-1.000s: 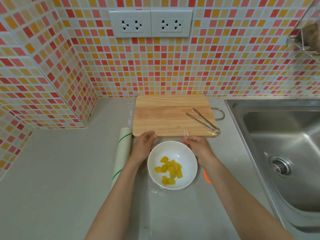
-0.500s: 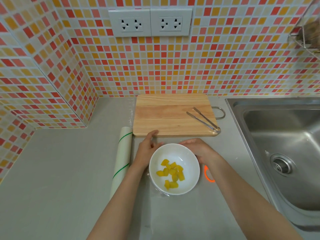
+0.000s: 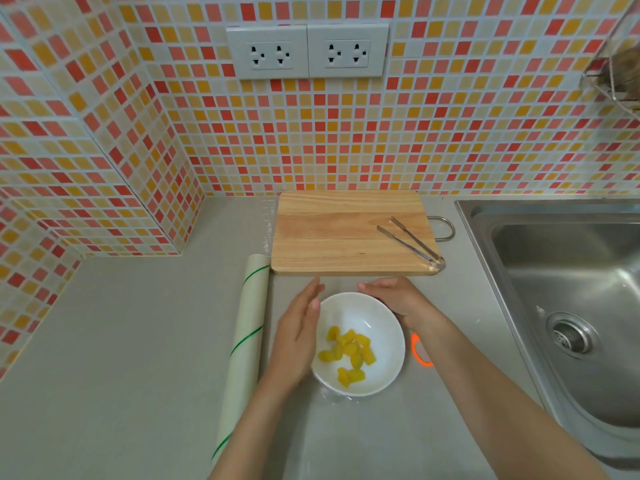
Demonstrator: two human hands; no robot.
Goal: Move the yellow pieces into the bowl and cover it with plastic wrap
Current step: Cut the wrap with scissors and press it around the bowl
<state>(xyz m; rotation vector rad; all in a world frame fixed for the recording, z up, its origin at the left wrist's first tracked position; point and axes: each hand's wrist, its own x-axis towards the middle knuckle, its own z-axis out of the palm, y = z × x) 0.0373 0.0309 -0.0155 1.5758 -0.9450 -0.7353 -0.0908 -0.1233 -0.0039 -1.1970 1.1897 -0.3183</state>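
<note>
A white bowl (image 3: 375, 318) stands on the grey counter and holds several yellow pieces (image 3: 348, 353). Clear plastic wrap (image 3: 332, 398) shows as crinkles at the bowl's near rim; how far it reaches over the top I cannot tell. My left hand (image 3: 298, 336) lies flat against the bowl's left side, fingers straight and together. On the far right rim rests my right hand (image 3: 398, 299), palm down and fingers spread along the edge. The roll of wrap (image 3: 246, 327), white with green lines, lies lengthwise left of the bowl.
A wooden cutting board (image 3: 346, 233) lies behind the bowl with metal tongs (image 3: 410, 242) on its right end. An orange ring-shaped thing (image 3: 420, 351) peeks out right of the bowl. The steel sink (image 3: 568, 306) fills the right side. Tiled walls close the back and left.
Both hands came down from the bowl's far edge onto its sides, the left flattening along the left wall, the right pressing over the far right rim. The view shifted slightly.
</note>
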